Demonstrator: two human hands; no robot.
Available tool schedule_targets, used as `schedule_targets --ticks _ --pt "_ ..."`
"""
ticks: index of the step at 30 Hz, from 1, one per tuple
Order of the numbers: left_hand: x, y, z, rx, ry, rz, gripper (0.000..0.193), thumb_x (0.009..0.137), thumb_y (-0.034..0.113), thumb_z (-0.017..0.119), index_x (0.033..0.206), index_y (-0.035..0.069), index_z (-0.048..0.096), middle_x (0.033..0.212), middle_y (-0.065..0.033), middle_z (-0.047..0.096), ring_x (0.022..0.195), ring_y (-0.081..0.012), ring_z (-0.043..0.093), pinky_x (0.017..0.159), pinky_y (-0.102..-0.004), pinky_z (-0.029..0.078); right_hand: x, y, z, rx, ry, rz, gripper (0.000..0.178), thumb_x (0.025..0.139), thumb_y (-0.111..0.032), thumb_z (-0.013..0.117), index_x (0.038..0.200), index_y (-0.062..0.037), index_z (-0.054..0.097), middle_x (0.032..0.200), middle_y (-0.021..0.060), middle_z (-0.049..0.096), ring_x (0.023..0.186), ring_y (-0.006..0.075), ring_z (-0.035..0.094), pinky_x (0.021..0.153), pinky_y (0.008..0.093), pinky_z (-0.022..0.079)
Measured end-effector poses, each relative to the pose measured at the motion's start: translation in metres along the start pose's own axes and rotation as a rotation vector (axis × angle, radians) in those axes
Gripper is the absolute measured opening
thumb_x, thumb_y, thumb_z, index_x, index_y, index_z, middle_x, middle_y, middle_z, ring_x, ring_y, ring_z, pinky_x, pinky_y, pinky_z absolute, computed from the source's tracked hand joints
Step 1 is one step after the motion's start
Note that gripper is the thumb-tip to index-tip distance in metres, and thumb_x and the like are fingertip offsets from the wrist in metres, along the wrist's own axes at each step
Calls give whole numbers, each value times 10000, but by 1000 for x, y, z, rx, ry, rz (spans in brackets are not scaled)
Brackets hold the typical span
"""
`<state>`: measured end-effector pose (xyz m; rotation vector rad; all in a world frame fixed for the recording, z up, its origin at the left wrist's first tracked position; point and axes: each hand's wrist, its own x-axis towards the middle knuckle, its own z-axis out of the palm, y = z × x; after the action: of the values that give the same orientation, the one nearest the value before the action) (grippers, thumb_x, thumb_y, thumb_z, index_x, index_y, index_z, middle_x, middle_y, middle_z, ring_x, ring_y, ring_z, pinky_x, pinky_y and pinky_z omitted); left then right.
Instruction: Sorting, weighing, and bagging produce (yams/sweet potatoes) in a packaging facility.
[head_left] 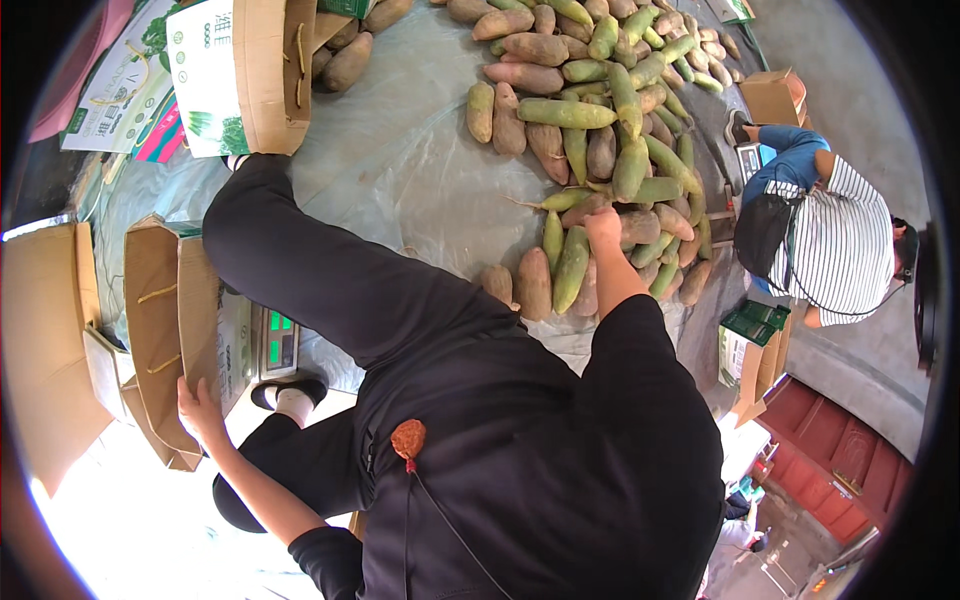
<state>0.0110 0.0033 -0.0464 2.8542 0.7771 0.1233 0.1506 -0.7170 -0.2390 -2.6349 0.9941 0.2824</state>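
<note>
A wide heap of radishes (568, 113), some green and some brown with soil, lies ahead and to the right. My right hand (603, 230) is down at its near side, fingers closed on a brownish radish (585, 209) that the hand partly covers. Off to the left, a tall open cardboard carton (150, 300) with yellow cord handles stands on or against a scale (278, 340) with a lit green display. My left hand (203, 415) grips this carton's near edge. What lies inside the carton cannot be seen.
Another printed carton (275, 75) stands by my knee, with brown radishes (348, 62) beside it. Plastic sheeting (380, 130) covers the ground. At right, a person in a striped shirt (840, 220) bends near a second scale (750, 160) and an open carton (760, 360).
</note>
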Motion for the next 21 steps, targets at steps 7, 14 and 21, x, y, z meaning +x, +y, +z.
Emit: schedule_targets --ticks 7,14,21 --pt "-1 -15 2 8 29 -23 301 845 155 590 1071 -41 564 918 -237 628 829 -373 611 742 -410 460 14 6 -15 99 7 265 662 677 -306 745 1241 -69 492 1152 146 598 1086 295 560 921 405 431" --pt "-3 -4 -13 -50 -52 -64 253 839 144 588 1049 3 574 900 -222 631 815 -370 613 727 -410 464 -11 -47 -14 146 -62 276 729 644 -376 772 1239 -118 438 1216 121 569 1141 293 527 965 439 370" --pt "0 21 -18 -14 -87 -145 224 832 140 586 1029 34 578 911 -203 631 851 -372 610 734 -415 463 -20 -67 6 -144 4 48 624 643 -311 748 1122 -65 432 1058 210 612 1011 381 585 852 440 475"
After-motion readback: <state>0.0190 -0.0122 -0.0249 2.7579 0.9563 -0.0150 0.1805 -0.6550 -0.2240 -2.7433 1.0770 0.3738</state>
